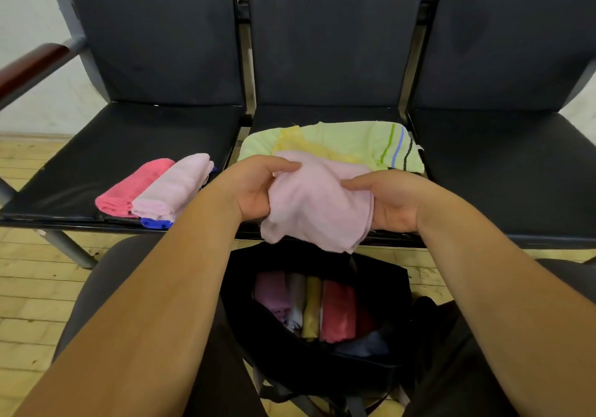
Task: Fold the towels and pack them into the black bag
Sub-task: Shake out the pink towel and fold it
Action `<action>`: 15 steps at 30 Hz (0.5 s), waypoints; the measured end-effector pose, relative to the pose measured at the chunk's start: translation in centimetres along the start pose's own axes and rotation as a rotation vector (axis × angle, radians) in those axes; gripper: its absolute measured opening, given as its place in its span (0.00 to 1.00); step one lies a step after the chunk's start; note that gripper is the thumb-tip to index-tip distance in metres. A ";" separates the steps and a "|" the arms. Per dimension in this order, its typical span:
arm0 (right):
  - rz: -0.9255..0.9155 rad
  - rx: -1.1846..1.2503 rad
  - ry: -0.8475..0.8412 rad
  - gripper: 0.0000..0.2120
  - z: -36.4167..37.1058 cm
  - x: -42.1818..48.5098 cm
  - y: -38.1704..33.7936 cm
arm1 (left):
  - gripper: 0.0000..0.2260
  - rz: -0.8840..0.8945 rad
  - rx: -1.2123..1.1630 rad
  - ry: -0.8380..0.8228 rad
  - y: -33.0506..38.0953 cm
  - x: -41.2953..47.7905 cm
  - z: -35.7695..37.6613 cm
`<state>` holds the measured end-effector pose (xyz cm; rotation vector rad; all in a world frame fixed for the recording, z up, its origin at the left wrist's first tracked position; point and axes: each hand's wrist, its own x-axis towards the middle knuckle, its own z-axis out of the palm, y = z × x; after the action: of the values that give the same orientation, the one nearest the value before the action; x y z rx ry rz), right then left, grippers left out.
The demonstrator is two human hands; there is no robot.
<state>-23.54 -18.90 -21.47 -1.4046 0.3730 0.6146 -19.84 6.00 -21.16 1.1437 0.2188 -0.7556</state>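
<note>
A pale pink towel (314, 204) hangs in the air above the open black bag (380, 291). My left hand (254, 187) grips its left edge and my right hand (392, 205) grips its right edge. Inside the bag stand several folded towels: purple, grey, yellow and red (337, 310). On the left seat lie a folded hot-pink towel (129, 187), a folded light pink towel (175, 187) and a blue one (154, 223) mostly hidden beneath. On the middle seat, a yellow towel (300, 145) lies on a light green striped towel (361, 141).
A row of three black padded seats (500, 171) stands in front of me, with a wooden armrest (32, 65) at the far left. The bag sits on a pale wooden floor (32, 287) between my knees. Grey bag straps (290, 394) trail below the bag.
</note>
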 end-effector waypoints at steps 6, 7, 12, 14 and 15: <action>-0.072 -0.030 0.314 0.17 0.0 0.4 -0.2 | 0.37 0.166 0.136 0.124 0.4 0.1 -0.5; -0.108 -0.049 0.349 0.21 0.1 0.5 -0.1 | 0.35 0.192 0.167 0.138 0.4 0.2 -0.7; -0.264 -0.019 0.289 0.25 0.7 0.9 -0.4 | 0.24 0.308 0.736 0.219 0.4 0.3 -1.5; -0.271 -0.107 0.201 0.26 1.0 0.6 -0.6 | 0.28 0.359 1.025 0.291 0.2 0.3 -1.2; -0.286 -0.244 0.202 0.31 1.2 0.3 -0.6 | 0.26 0.400 1.158 0.326 0.1 0.5 -1.1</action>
<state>-23.07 -17.73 -20.98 -1.7236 0.2553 0.2907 -19.18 6.77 -21.80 2.3255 -0.2258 -0.2840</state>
